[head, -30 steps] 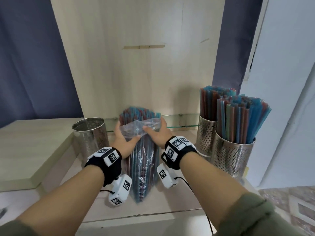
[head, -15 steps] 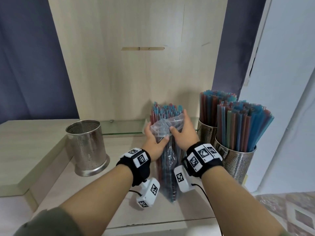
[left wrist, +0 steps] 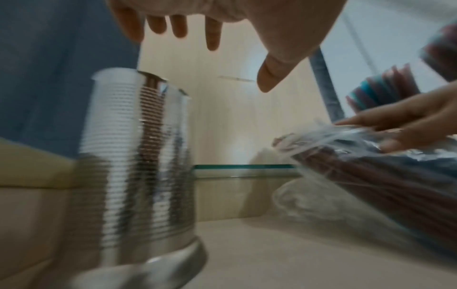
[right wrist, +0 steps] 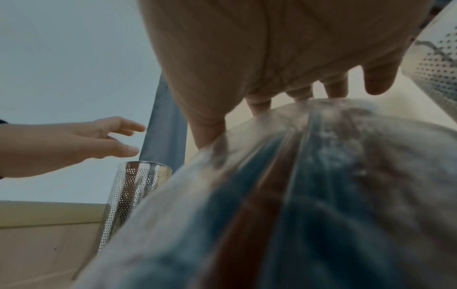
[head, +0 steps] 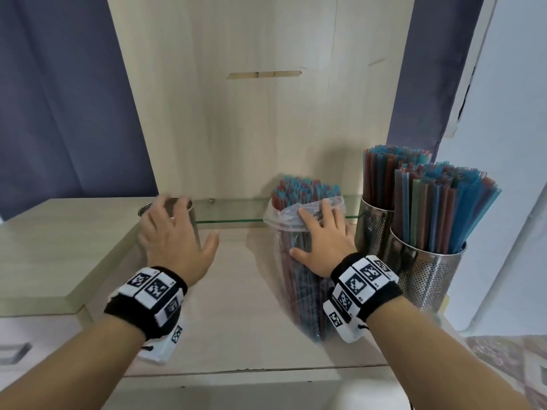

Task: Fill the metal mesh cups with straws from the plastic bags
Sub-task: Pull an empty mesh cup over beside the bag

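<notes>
A pale wood panel [head: 266, 113] stands behind a light wood counter [head: 236, 306]. Dark blue curtains [head: 65, 99] hang on both sides. A glass shelf [head: 236, 210] runs along the back.

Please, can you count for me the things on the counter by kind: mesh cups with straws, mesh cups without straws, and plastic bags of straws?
Filled mesh cups: 2, the rear cup and the front cup
Empty mesh cup: 1
Bag of straws: 1
Total: 4

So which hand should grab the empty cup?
Probably the left hand: it hovers open right by the empty mesh cup. The right hand is busy, holding the bag of straws upright.
</notes>
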The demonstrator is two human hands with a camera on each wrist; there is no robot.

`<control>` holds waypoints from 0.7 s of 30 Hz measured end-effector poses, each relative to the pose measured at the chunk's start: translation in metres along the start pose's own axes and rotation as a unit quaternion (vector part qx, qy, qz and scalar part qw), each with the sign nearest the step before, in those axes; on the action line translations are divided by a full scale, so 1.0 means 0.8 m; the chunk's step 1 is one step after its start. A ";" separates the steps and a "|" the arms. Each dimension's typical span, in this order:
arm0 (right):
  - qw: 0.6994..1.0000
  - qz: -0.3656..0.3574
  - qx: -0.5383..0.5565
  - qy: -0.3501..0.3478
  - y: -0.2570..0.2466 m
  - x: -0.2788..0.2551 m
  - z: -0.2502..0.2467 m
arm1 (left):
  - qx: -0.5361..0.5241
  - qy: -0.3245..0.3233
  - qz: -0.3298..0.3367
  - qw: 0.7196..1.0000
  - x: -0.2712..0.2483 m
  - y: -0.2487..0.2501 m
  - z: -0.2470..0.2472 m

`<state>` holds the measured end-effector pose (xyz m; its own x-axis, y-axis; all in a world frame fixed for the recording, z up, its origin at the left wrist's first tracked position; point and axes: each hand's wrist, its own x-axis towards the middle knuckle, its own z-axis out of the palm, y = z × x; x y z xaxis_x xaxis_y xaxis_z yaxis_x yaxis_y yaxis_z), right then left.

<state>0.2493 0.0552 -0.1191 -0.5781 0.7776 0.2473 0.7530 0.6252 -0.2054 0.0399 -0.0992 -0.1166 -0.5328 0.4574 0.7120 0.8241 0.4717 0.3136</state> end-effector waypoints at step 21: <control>0.970 0.128 0.190 0.075 0.006 0.001 -0.004 | -0.217 -0.176 -0.153 0.948 0.003 -0.064 0.046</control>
<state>0.2533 0.0589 -0.1170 -0.3126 0.9101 0.2719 0.6796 0.4143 -0.6054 -0.0109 -0.0945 -0.1542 -0.7283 0.6083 0.3157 0.5809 0.3035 0.7553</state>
